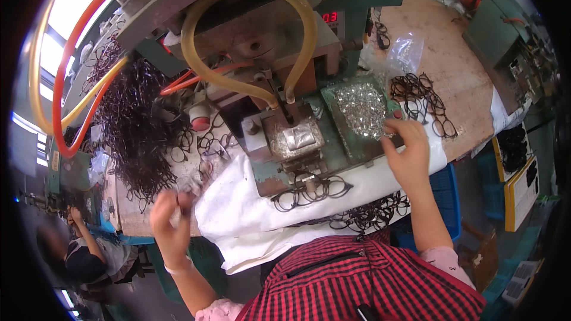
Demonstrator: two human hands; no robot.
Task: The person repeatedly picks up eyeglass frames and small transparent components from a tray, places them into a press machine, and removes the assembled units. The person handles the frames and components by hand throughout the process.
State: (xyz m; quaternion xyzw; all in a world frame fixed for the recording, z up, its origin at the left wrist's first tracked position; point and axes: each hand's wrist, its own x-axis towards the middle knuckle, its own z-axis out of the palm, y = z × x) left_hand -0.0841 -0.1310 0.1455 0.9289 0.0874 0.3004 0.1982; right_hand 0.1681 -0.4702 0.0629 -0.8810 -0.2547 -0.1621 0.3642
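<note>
My right hand is at the near right edge of a heap of small shiny metal parts, which lies on a green metal tray. Its thumb and forefinger pinch together at the heap, seemingly on one small metal part. At the left, my left hand is half closed beside a large heap of dark eyeglass frames; what its fingers hold, if anything, is too blurred to make out. Dark eyeglass frames lie at the front of the green press, below its metal block.
A clear hose and an orange hose loop over the press. More eyeglass frames lie right of the tray, and others on white cloth near my lap. A blue crate stands lower right. Another person sits lower left.
</note>
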